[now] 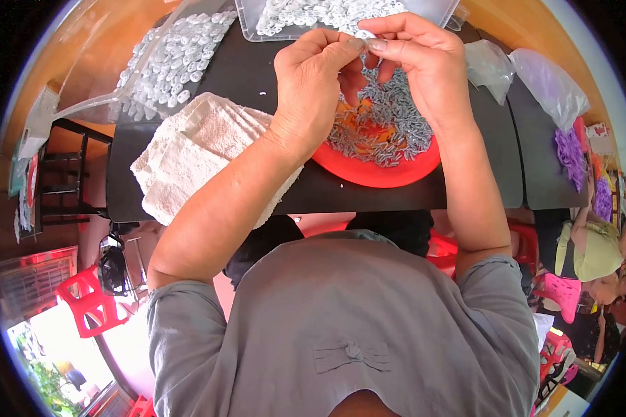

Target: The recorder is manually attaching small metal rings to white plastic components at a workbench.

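Observation:
Both hands meet above a red basin [379, 179], over the near edge of a bin. The thumb and fingertips of my right hand [435, 73] pinch a small white oval plastic piece [364, 33]. My left hand [309, 87] is closed right against it, thumb and forefinger pressed together; its fingers hide what they hold. Many short grey cylindrical pieces [402, 115] lie in the basin, with orange showing among them. Just beyond my fingertips, the clear bin [247, 28] holds a heap of white oval plastic pieces [292, 15].
A folded beige towel [195, 153] lies left of the basin on the black table [483, 163]. Further left, a clear plastic container [94, 104] sits by more white pieces [177, 62]. Plastic bags [546, 80] rest at right. Beyond the table's right side sits another person [591, 243].

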Demonstrator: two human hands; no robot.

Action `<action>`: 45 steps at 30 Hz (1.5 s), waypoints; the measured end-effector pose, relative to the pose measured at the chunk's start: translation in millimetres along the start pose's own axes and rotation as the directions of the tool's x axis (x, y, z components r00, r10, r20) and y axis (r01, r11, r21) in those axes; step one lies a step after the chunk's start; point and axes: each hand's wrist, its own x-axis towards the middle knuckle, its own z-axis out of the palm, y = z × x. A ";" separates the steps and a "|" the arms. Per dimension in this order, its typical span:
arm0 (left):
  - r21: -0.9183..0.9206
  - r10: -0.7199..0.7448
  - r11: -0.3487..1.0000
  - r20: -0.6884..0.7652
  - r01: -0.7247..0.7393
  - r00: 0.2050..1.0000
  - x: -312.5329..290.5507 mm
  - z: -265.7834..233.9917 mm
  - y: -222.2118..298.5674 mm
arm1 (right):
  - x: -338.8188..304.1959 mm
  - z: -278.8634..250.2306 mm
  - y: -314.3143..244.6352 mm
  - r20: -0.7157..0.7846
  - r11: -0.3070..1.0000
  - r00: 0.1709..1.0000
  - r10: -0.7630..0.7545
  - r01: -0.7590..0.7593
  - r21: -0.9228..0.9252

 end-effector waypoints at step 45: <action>0.266 0.208 0.934 0.140 -0.239 0.968 -2.4 -7.9 8.3 | -5.5 -10.8 -8.5 0.336 0.843 0.898 0.286 -0.402 0.358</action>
